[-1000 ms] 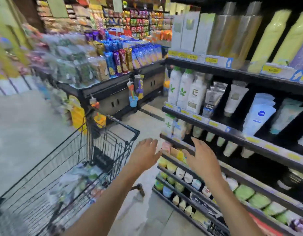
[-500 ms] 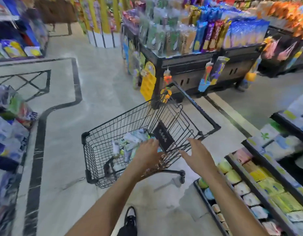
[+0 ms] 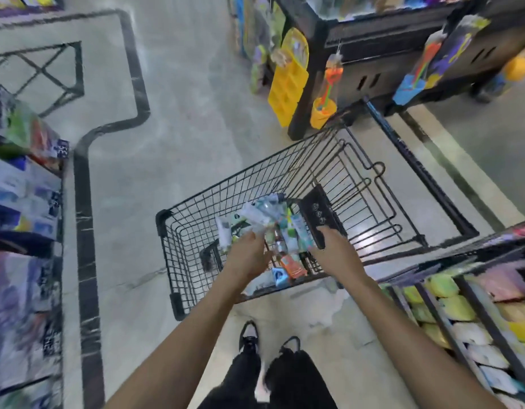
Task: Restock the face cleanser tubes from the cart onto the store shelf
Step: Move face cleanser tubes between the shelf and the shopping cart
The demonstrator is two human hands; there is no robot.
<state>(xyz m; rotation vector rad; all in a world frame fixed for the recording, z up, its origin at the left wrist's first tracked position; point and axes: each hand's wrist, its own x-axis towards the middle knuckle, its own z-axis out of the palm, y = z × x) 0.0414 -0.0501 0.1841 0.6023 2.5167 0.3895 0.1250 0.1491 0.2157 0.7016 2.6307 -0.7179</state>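
Over grey marble floor (image 3: 172,119), black wire cart (image 3: 178,231) of tubes (image 3: 256,215), left hand (image 3: 249,255) and right hand (image 3: 338,255) above, fingers loose, holding nothing

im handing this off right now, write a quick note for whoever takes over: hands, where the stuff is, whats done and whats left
Left hand: over the cart basket, fingers reaching down onto the tubes; the blur hides whether it grips one.
Right hand: open, over the basket by the black seat flap, holding nothing.
Tubes: a loose pile in the bottom of the black wire cart, straight ahead.
Shelf: to the right; only its lower rows show.
Done: nothing that this view can confirm.
Left: pick tubes from the cart, turn right and set them on the shelf, until the cart is empty.
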